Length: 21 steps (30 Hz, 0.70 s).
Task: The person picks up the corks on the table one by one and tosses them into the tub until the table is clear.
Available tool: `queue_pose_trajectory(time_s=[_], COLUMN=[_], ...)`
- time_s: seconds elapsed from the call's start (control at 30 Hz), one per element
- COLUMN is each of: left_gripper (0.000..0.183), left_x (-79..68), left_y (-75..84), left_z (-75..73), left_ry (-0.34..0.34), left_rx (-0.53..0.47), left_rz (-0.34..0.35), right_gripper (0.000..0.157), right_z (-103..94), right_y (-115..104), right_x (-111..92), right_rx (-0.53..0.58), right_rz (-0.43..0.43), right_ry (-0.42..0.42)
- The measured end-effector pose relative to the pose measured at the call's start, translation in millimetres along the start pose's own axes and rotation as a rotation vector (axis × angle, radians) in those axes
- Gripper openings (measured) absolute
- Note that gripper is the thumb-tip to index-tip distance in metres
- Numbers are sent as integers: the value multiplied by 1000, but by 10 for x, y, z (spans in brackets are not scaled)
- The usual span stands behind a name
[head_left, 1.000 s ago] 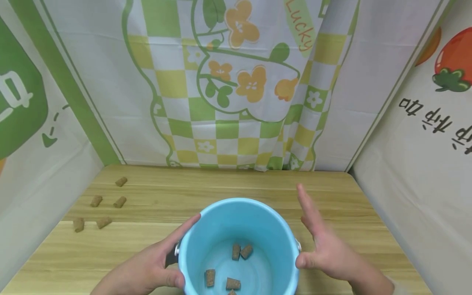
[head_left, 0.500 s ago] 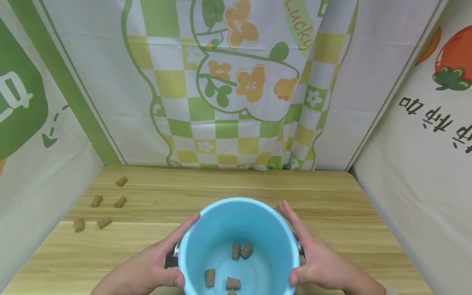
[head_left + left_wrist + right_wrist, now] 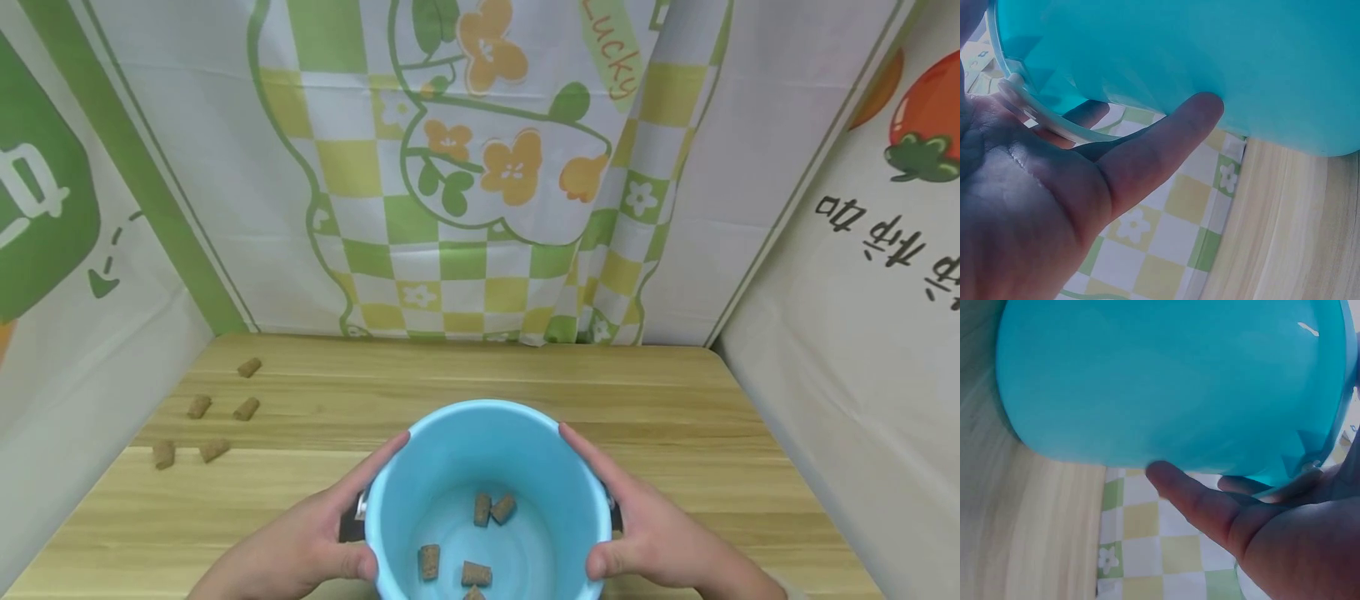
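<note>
A light blue bucket (image 3: 480,442) stands at the near middle of the table, its bottom cut off by the frame edge in the head view. Inside it lie several brown corks (image 3: 476,573). My left hand (image 3: 288,542) holds the bucket's left side, thumb at the near rim and index finger along the far rim. On the opposite side, my right hand (image 3: 663,533) holds it the same way. Both wrist views show fingers against the bucket's outer wall (image 3: 1166,50), near its pale handle (image 3: 1047,119). The other fingers are partly hidden.
Several more corks (image 3: 246,408) lie scattered on the left of the wooden table (image 3: 637,392). A checked, flowered cloth (image 3: 465,267) hangs behind the table, and printed cloth walls (image 3: 847,333) flank it.
My right hand was spread beside the bucket and has closed in leftward onto its side. My left hand stays on the bucket. The bucket and corks show no clear movement.
</note>
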<state>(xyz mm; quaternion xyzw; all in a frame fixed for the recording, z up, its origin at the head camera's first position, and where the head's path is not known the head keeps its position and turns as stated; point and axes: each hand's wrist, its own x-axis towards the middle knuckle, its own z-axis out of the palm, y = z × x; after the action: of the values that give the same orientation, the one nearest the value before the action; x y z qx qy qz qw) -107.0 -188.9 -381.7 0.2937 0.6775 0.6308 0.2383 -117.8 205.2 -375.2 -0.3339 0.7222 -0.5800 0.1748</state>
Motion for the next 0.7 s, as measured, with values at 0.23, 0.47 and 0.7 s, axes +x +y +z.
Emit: queue_pose_trajectory(time_s=[0.23,0.47,0.7], left_gripper=[99,102,101], left_x=[47,93,120], left_y=[-38,-56,-97], left_z=[-29,-36,-37], left_ry=[-9,-9,-16], left_rx=[43,59,82], left_rz=[21,48,99], right_gripper=[112,120,124], right_z=[-12,-77,-114], right_y=[-23,-30,-31], right_x=[3,16,18], right_rx=[46,95,82], right_rz=[-25,-61,-54], right_ry=[-34,-74,-95])
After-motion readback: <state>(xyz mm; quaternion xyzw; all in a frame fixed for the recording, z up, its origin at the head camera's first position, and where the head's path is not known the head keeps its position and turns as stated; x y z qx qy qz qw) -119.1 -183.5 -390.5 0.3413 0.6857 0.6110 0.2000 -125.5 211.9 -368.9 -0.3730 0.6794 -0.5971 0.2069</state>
